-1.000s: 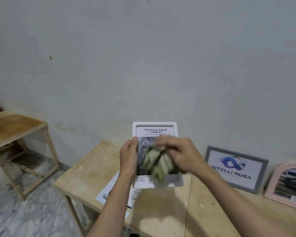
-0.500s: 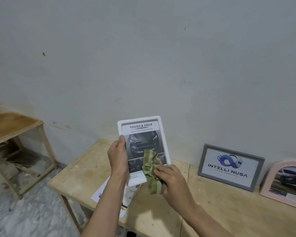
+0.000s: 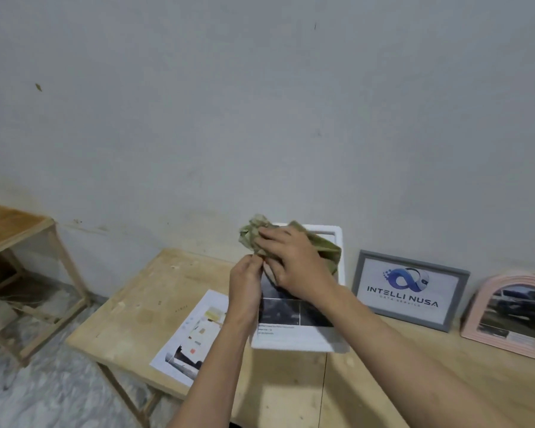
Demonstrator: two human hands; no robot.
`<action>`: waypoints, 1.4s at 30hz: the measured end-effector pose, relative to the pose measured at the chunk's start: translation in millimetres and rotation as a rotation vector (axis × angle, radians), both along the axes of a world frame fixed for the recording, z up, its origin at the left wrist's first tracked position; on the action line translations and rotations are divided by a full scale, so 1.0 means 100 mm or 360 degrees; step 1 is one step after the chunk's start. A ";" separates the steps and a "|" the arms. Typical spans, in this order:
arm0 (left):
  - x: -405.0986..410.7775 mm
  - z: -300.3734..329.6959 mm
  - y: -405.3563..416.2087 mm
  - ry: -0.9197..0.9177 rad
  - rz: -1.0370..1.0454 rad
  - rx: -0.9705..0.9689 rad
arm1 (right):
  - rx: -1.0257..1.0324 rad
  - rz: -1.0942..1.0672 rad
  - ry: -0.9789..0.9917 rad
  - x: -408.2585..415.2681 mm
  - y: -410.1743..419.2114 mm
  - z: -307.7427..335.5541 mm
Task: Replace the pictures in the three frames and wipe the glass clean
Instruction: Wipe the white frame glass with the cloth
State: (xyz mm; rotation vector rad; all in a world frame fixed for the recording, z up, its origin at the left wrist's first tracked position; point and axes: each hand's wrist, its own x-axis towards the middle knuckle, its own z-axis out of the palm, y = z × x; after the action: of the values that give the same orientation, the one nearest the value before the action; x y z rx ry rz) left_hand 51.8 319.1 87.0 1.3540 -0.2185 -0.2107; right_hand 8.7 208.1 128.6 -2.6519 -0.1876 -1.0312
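Note:
A white picture frame (image 3: 303,338) with a dark car picture is held upright above the wooden table (image 3: 155,307). My left hand (image 3: 244,285) grips its left edge. My right hand (image 3: 294,267) presses a crumpled green cloth (image 3: 254,234) against the upper part of the glass, hiding the top of the picture. A grey frame (image 3: 410,288) with a blue logo leans on the wall to the right. A pink arched frame (image 3: 510,316) with a car picture stands at the far right.
A loose printed sheet (image 3: 192,335) lies flat on the table under my left forearm. A second wooden table (image 3: 13,227) stands at the left, across a gap of marbled floor (image 3: 53,393). The grey wall runs right behind the frames.
My right hand has carried the cloth from the lower part of the glass up to its top. The white frame has shifted right, closer to the grey frame.

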 end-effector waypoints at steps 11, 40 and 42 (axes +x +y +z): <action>0.51 -0.39 -0.63 0.0189 0.0319 0.0108 | 0.0010 -0.0431 0.0318 0.12 -0.93 -0.86; 1.36 -1.27 -1.75 0.0383 0.0361 0.0473 | 0.1053 0.0747 0.1360 0.85 -1.64 -2.20; 1.37 -1.42 -1.71 0.0419 0.0370 0.0475 | 0.1353 0.0654 0.1471 0.90 -1.70 -2.17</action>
State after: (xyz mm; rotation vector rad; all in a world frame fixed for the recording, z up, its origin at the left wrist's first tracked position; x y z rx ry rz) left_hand 188.9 148.0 -54.7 1.6163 0.1985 -0.2295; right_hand 99.1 38.2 -88.4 -1.9000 -0.0554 0.2678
